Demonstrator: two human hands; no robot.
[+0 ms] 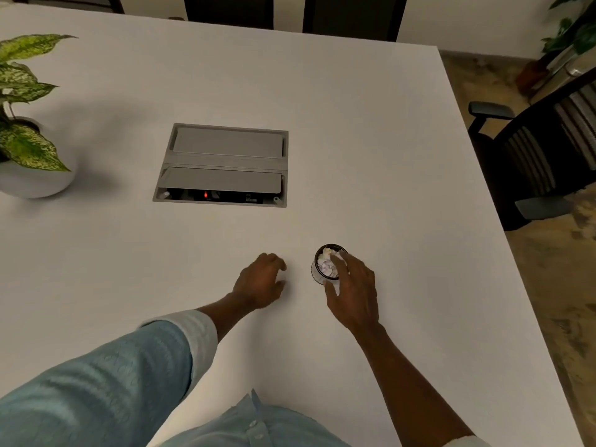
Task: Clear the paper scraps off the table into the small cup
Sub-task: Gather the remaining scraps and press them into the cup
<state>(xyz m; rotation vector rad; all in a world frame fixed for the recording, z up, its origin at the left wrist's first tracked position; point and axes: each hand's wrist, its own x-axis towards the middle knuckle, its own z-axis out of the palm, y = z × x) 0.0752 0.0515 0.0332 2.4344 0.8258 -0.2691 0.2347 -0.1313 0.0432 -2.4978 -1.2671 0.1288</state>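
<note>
The right hand [353,290] hides the near-right side of the small cup [327,264], fingers spread loosely around it; whether they grip the wall is hard to tell. The cup stands upright, mouth up, on the white surface [354,140], filled with paper scraps [326,262]. The left hand [259,280] rests just left, fingers curled, contents unseen.

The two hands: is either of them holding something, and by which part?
The right hand holds the small cup by its side wall, fingers around it. The left hand is curled; whether it holds anything cannot be told.
</note>
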